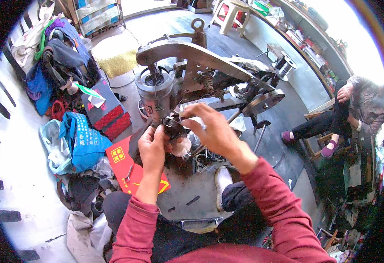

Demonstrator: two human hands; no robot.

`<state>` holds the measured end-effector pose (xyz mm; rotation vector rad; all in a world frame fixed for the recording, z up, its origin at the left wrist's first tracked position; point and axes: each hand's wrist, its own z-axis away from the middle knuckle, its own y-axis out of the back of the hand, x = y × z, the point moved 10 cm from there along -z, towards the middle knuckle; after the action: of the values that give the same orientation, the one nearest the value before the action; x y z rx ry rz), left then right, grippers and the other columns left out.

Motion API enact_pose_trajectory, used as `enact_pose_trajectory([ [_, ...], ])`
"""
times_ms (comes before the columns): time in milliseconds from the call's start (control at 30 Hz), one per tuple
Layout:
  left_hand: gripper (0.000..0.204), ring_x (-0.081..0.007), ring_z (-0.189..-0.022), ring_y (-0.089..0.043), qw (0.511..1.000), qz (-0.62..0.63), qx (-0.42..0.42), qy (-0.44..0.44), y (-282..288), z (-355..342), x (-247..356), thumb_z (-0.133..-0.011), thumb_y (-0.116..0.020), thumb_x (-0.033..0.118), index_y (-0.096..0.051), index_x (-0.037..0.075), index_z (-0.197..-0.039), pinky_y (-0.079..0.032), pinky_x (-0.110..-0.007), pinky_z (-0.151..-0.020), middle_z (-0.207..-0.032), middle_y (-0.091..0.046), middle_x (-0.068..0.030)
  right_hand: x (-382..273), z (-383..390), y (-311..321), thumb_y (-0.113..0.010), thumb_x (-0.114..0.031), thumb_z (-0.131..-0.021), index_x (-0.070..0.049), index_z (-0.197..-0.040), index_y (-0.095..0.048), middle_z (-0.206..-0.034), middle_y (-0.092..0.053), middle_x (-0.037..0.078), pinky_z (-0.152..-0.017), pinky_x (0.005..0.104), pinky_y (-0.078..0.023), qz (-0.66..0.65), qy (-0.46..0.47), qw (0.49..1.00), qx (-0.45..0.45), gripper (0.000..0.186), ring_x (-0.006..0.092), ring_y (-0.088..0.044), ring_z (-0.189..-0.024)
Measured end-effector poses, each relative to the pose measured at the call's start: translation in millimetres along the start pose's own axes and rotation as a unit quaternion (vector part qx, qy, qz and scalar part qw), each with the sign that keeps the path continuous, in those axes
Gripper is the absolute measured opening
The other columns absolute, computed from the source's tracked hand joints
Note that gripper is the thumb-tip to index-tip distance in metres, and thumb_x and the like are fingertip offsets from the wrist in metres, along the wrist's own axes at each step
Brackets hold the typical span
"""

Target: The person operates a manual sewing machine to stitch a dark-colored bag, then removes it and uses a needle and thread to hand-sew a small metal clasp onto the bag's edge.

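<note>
A heavy cast-metal machine (218,65), like a shoe-patching sewing machine, stands in front of me with a long arm and a round handwheel (263,102). Below its cylindrical head (155,90), both my hands meet at a dark round part (173,128). My left hand (151,147) is closed, thumb and fingertips pinched at the part's left side. From the right comes my right hand (209,129), thumb and forefinger bent together at the part's upper edge. What exactly the fingertips pinch is too small to tell. Pale threads hang by the head.
At left lie a red box (130,162), a blue bag (83,142) and heaped clothes (62,52). A spool (284,66) sits behind the handwheel. A seated person's legs (323,120) are at right. A plastic stool (231,16) stands at the back, near a cluttered shelf (306,55).
</note>
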<state>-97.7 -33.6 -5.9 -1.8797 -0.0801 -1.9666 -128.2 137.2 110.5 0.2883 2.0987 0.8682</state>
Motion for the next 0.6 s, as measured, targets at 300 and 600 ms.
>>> enact_pose_trajectory([
  [300, 0.019, -0.0089, -0.055, -0.057, 0.997, 0.043, -0.042, 0.058, 1.0, -1.9, -18.6, -0.106, -0.060, 0.023, -0.067, 0.005, -0.100, -0.047, -0.025, -0.050, -0.080, -0.066, -0.0019, 181.6, 127.1, 137.6, -0.073, -0.036, -0.095, 0.000, -0.103, -0.063, -0.073, -0.063, 0.008, -0.053, 0.0355, -0.049, 0.376, -0.316, 0.870, -0.032, 0.038, 0.0150, -0.060, -0.058],
  [600, 0.018, -0.0088, -0.055, -0.057, 0.996, 0.062, -0.037, 0.048, 0.7, -2.1, -15.4, -0.106, -0.060, 0.022, -0.068, 0.006, -0.104, -0.047, -0.024, -0.050, -0.080, -0.066, -0.0009, 223.3, 151.3, 92.7, -0.064, -0.035, -0.101, -0.001, -0.103, -0.058, -0.070, -0.053, 0.002, -0.046, 0.0325, -0.044, -0.006, -0.467, 0.884, 0.013, 0.034, 0.0136, -0.051, -0.052],
])
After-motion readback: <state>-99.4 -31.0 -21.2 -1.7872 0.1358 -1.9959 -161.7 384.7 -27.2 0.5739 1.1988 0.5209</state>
